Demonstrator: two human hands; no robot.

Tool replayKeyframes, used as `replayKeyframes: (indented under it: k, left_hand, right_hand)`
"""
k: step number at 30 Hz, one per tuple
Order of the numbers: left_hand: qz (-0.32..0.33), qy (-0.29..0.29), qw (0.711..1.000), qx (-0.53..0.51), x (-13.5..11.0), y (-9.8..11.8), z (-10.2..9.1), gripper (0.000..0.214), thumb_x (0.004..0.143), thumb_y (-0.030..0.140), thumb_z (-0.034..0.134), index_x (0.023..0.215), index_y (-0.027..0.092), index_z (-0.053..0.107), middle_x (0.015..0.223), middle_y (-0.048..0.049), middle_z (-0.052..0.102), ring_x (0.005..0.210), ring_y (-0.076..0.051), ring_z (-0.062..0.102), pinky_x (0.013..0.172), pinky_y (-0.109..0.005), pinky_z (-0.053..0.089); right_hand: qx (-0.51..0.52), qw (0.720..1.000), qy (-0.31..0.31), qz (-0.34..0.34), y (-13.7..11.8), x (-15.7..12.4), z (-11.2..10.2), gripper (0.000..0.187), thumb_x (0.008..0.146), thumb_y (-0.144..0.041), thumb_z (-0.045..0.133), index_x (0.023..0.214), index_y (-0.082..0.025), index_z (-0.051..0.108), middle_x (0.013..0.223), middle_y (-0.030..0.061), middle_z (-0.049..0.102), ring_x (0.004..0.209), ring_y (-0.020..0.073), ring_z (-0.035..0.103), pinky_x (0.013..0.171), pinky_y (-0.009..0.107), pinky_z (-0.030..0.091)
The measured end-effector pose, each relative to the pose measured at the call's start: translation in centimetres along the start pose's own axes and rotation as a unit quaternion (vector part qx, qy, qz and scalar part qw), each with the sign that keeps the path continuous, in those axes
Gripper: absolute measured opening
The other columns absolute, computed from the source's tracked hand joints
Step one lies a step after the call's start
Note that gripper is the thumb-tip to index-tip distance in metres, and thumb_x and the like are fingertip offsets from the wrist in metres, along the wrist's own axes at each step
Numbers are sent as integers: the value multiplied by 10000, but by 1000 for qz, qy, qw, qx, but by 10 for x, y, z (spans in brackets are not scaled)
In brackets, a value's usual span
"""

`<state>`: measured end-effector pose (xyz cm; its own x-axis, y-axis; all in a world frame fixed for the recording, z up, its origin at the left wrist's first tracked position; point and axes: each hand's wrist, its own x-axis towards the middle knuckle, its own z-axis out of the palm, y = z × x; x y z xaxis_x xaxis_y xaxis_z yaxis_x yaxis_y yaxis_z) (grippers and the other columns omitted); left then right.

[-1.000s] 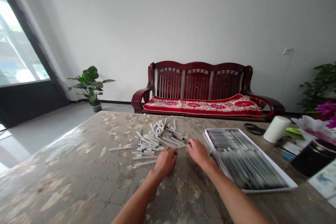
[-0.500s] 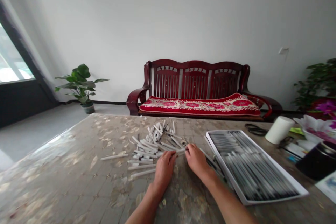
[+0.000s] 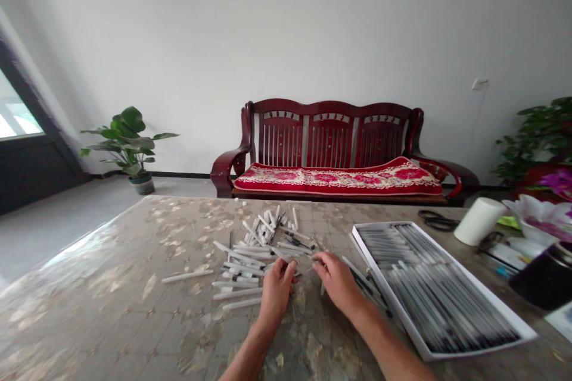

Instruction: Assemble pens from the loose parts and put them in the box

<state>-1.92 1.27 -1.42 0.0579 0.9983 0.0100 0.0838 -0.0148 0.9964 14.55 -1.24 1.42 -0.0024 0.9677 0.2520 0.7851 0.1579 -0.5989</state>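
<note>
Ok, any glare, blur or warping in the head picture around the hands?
Head view: daylight leaves a pale glare patch on the glossy marbled tabletop; the wide lens stretches the white tray of pens; left hand, right hand and scattered white pen tubes look slightly soft, evenly lit.

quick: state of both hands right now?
Left hand: fingers curled on the near edge of the pen pile; whether it holds a piece cannot be told.
Right hand: fingers curled beside it; cannot be told either.

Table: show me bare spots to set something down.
Bare: left of the lone white stick to the table edge, and the near-left corner. Crowded: pen-part pile, the gap between right hand and tray, clutter by white cylinder.
</note>
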Motion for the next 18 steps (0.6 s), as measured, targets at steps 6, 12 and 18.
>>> replayKeyframes:
  k: [6,12,18]
  left_hand:
    - [-37,12,990,-133,-7,8,6,322,795,523,523,815,202,504,716,2,628,608,-168,641,482,-245,457]
    - [-49,-23,981,-185,-15,12,12,394,748,559,599,878,200,502,866,-40,679,663,-175,675,528,-262,507]
    - [-93,-31,955,-280,-14,9,12,437,680,513,705,916,213,493,899,-30,689,736,-204,714,660,-336,563]
  right_hand:
    - [-211,966,-34,144,38,19,-31,153,847,-192,539,950,-170,649,1019,97,686,985,207,637,792,263,426]
    - [-294,942,-87,140,33,8,-34,156,846,-199,532,930,-156,657,997,138,704,954,240,663,728,281,429]
    - [-311,939,-71,129,27,3,-30,175,894,-196,496,952,-152,655,977,149,712,912,254,686,693,297,440]
